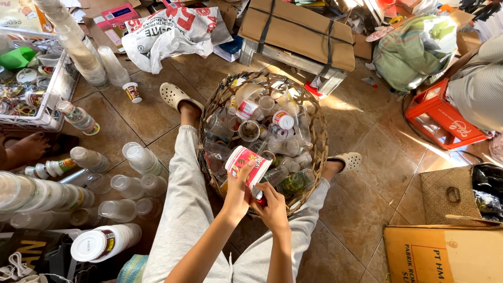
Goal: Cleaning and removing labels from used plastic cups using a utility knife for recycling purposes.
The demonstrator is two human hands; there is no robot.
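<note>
Tiled floor (367,173), woven basket (314,131) of plastic cups between legs; both hands (257,196) closed around red-and-white cup (246,163) above near rim: probably light, thin-walled, crushable; gripped at sidewall, gently.

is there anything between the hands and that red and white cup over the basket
Nothing visible. The left hand already wraps the red and white cup from its side, and the right hand touches its lower end. Both hold it directly above the woven basket full of clear plastic cups.
</note>
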